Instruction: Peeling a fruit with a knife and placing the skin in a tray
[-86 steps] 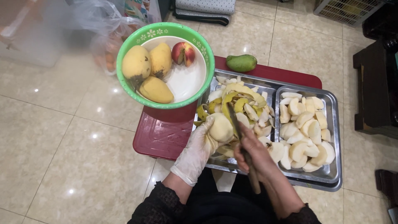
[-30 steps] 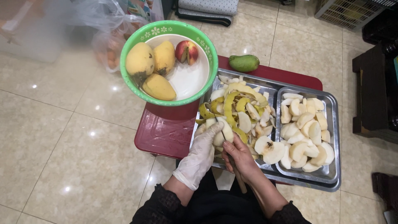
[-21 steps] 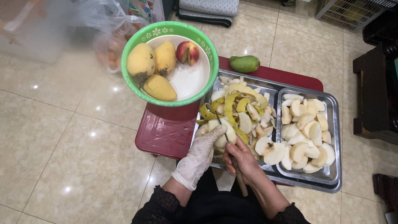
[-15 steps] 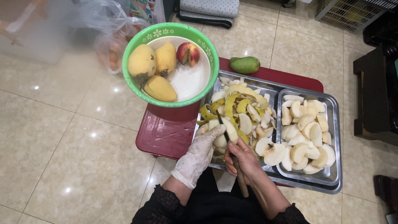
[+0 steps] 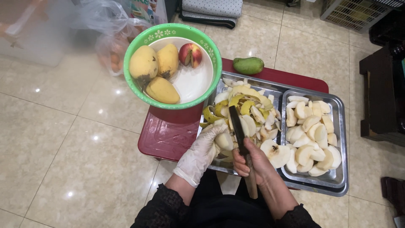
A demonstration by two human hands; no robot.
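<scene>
Seen from the head camera, two hands are at work over a two-part metal tray (image 5: 337,185) set on a red stool (image 5: 168,137). The left hand (image 5: 202,152), in one white glove, is curled around a pale piece of peeled fruit (image 5: 224,140) at the near edge of the tray's left compartment. The right hand (image 5: 253,162) is closed in a fist around the handle of one knife (image 5: 238,131), whose dark blade is laid against that piece. The left compartment is heaped with yellow-green peelings (image 5: 244,107), too many to count. The right compartment is filled with white slices (image 5: 310,135), well over a dozen. At the stool's far left corner, one green bowl (image 5: 139,44) is loaded with three yellow fruits (image 5: 143,63) and one red peach (image 5: 190,55). One green mango (image 5: 249,65) is placed on the stool's far edge.
</scene>
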